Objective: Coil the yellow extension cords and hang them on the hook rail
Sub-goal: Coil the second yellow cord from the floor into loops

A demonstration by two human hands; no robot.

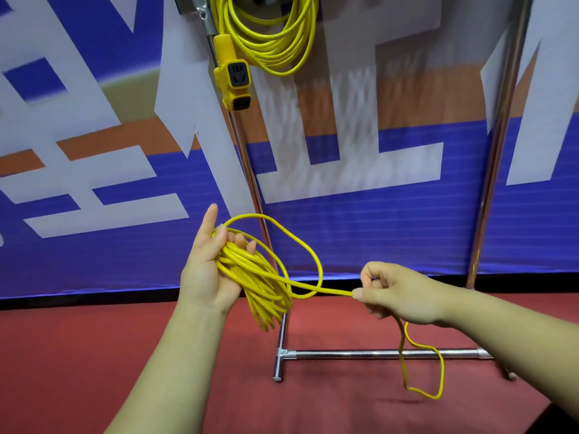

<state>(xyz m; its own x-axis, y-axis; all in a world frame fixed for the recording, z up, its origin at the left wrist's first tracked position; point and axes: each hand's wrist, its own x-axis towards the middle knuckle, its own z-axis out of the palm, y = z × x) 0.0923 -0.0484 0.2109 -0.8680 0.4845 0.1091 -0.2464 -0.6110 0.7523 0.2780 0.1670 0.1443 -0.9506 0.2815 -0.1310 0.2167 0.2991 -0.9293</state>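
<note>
Head view: our left hand [205,274] clasps the yellow cord coil [261,285], our right hand [399,297] pinches its free run [326,288], so we should lay the next loop matched in size, untwisted.

Yellow cord [257,280] half-coiled, loose tail dangling; second coil [269,53] hanging above.

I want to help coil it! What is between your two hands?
In the head view, a stretch of yellow cord runs from the coil in the left hand to the right hand, a loose loop above it.
</note>
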